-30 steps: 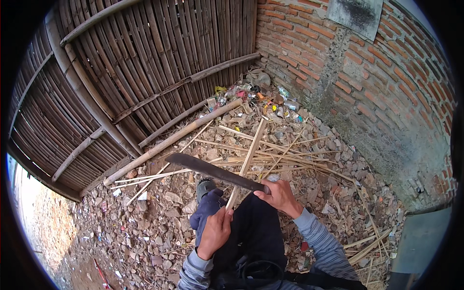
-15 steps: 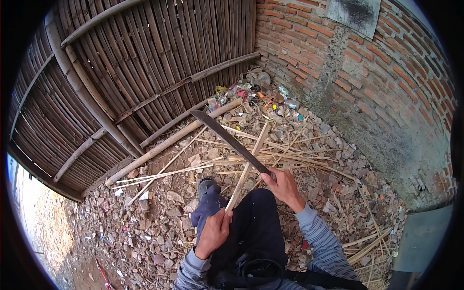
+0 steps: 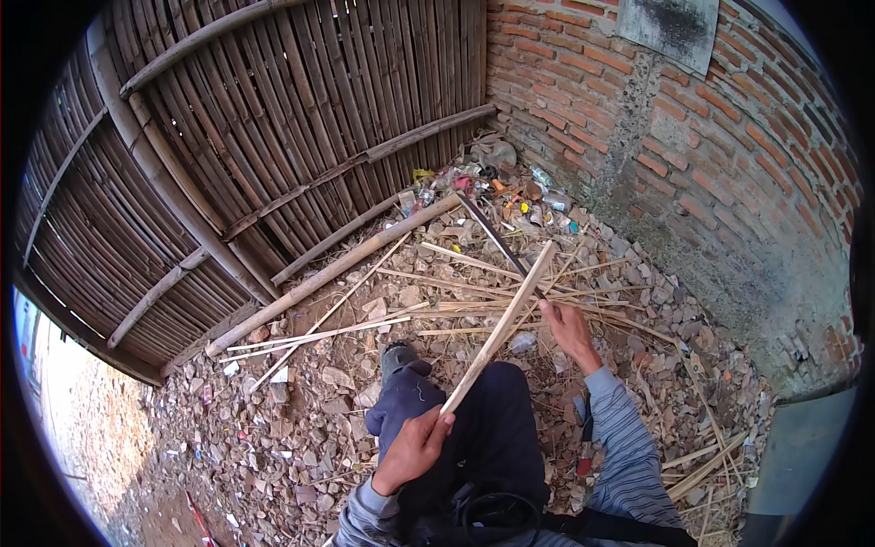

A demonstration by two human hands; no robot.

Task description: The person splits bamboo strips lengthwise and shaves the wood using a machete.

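My left hand (image 3: 416,448) is closed round the lower end of a pale split-bamboo strip (image 3: 493,344). The strip slants up and away to the right, over my dark-trousered knee. In my right hand (image 3: 570,333), closed round the handle, is a machete with a long dark blade (image 3: 493,234). The blade points forward and left and appears nearly edge-on. The strip's upper part crosses in front of it near the handle; I cannot tell whether they touch. Most of the handle is hidden by my fingers and the strip.
Pale bamboo strips (image 3: 474,308) lie in a loose pile ahead, with more (image 3: 706,469) at right. A thick bamboo pole (image 3: 333,272) rests along the slatted bamboo wall (image 3: 301,118). Litter (image 3: 529,196) gathers by the brick wall (image 3: 702,155). Rubble covers the ground.
The machete has swung to the right and turned from broadside to nearly edge-on. My right hand has moved right. The strip's upper end has also shifted right, still held in my left hand.
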